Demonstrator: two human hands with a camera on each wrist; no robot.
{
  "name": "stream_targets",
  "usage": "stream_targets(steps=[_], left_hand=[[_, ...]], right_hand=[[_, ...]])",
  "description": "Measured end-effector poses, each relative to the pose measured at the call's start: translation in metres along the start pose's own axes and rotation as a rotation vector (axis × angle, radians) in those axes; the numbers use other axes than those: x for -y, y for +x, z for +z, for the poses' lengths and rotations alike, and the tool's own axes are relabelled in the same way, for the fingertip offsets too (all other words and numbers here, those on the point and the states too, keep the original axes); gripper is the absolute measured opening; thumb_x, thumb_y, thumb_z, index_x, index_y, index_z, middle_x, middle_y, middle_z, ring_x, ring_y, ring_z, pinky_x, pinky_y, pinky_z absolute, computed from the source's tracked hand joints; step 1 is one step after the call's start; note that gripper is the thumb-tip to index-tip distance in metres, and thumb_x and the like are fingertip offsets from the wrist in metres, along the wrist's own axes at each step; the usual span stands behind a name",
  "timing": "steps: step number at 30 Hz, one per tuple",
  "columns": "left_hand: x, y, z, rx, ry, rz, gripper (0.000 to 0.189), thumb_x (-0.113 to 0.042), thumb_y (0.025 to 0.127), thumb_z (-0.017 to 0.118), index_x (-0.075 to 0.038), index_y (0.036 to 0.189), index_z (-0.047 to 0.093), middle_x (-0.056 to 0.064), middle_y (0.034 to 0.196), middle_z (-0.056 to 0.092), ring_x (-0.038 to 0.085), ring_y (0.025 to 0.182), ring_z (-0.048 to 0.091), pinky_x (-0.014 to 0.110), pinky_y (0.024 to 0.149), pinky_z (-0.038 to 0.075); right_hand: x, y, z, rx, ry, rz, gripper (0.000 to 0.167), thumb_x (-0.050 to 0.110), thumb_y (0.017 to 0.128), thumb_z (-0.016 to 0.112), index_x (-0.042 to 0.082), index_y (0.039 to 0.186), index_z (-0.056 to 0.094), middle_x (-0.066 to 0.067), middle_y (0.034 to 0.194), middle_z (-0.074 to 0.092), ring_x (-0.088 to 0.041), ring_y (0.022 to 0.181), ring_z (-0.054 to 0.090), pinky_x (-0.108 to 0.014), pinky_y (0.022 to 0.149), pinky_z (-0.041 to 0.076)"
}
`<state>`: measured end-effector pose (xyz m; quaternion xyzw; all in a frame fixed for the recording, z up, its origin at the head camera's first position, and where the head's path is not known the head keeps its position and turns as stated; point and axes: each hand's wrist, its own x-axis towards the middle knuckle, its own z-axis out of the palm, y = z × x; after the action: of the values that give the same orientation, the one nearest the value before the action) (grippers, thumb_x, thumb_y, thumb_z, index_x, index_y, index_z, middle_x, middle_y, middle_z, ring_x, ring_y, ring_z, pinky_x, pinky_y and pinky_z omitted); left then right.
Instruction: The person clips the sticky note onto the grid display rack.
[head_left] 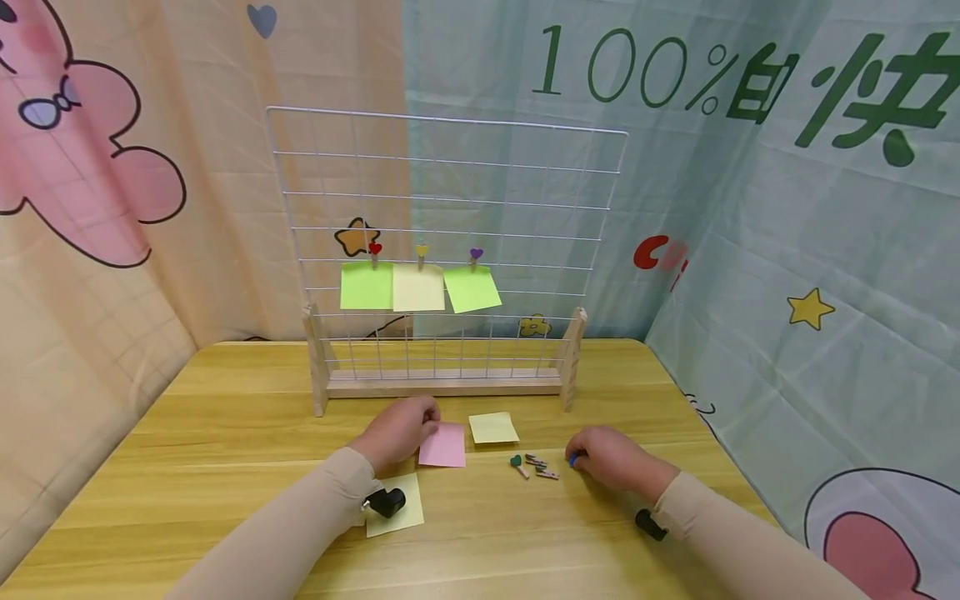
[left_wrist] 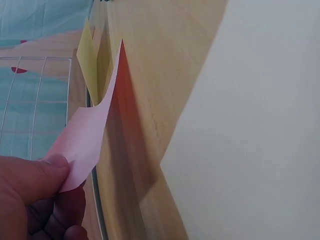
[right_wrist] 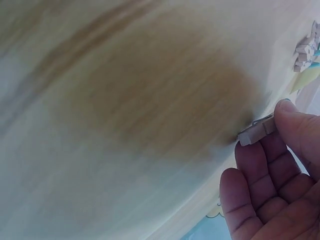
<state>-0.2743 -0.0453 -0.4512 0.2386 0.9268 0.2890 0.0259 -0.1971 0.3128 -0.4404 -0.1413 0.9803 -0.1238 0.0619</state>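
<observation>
Left hand (head_left: pixel 401 425) grasps the pink note (head_left: pixel 444 447), thumb pinching it at its far left edge; in the left wrist view the sheet bends and one corner lifts off the counter (head_left: pixel 225 417); right hand (head_left: pixel 611 457) grasps a small wooden clip (right_wrist: pixel 256 132) between thumb and fingers, a bit of blue showing at its head, its wooden tip clear of the fingertips.

Handling, judged from this: the step in hand looks like taking up note and clip together; pinch the note close to one edge so the rest of that edge stays bare for the clip; use light thumb pressure, since thin paper seems likely to crease; squeeze the clip at its blue end, leaving the tip unobstructed; raise the note well clear of its neighbours.

Just left of the right hand lie a few loose clips, one with a green heart (head_left: pixel 517 460); a far yellow note (head_left: pixel 494 427) lies right of the pink one; a near yellow note (head_left: pixel 408 504) sits partly behind the left wrist camera (head_left: pixel 387 502).

Farther out, a wire rack (head_left: pixel 450 122) stands in a wooden base (head_left: pixel 442 387); clipped on it, left to right: green note (head_left: pixel 366 286), cream note (head_left: pixel 418 288), second green note (head_left: pixel 472 290), the last slightly tilted; behind, a printed curtain (head_left: pixel 495 75).
</observation>
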Motion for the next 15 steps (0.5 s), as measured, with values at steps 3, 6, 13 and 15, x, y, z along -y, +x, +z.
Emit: stream_targets(steps=[3, 6, 13, 15], left_hand=[[-0.0008, -0.0001, -0.002, -0.004, -0.028, -0.015, 0.011, -0.013, 0.102, 0.07, -0.018, 0.094, 0.064, -0.003, 0.088, 0.062, 0.017, 0.082, 0.056, 0.032, 0.074, 0.049], [-0.0017, -0.0001, -0.0033, -0.013, -0.044, -0.019, 0.011, -0.013, 0.102, 0.07, -0.017, 0.094, 0.065, -0.002, 0.089, 0.063, 0.017, 0.082, 0.057, 0.032, 0.073, 0.049], [-0.005, 0.0002, -0.0067, -0.04, -0.059, -0.026, 0.008, -0.014, 0.102, 0.07, -0.018, 0.095, 0.068, -0.003, 0.089, 0.065, 0.016, 0.081, 0.057, 0.032, 0.073, 0.05], [-0.0062, 0.0008, -0.0081, -0.049, -0.056, -0.02, 0.008, -0.015, 0.103, 0.069, -0.018, 0.095, 0.069, -0.003, 0.089, 0.066, 0.016, 0.08, 0.057, 0.032, 0.072, 0.05]], right_hand=[[-0.0002, -0.0008, 0.0, -0.004, 0.003, -0.002, 0.007, 0.005, 0.095, 0.076, 0.01, 0.099, 0.078, 0.0, 0.096, 0.074, -0.013, 0.087, 0.065, -0.044, 0.087, 0.061], [0.0001, -0.0012, -0.0005, -0.006, 0.005, 0.006, 0.005, 0.008, 0.095, 0.077, 0.011, 0.098, 0.078, -0.001, 0.094, 0.074, -0.012, 0.086, 0.064, -0.043, 0.087, 0.06], [-0.0012, -0.0013, -0.0007, -0.019, 0.014, 0.007, 0.006, 0.006, 0.095, 0.076, 0.011, 0.098, 0.078, 0.001, 0.096, 0.075, -0.013, 0.088, 0.065, -0.043, 0.088, 0.06], [-0.0015, -0.0013, -0.0011, -0.021, 0.014, 0.009, 0.007, 0.005, 0.095, 0.076, 0.011, 0.098, 0.078, 0.001, 0.097, 0.075, -0.013, 0.088, 0.065, -0.043, 0.088, 0.06]])
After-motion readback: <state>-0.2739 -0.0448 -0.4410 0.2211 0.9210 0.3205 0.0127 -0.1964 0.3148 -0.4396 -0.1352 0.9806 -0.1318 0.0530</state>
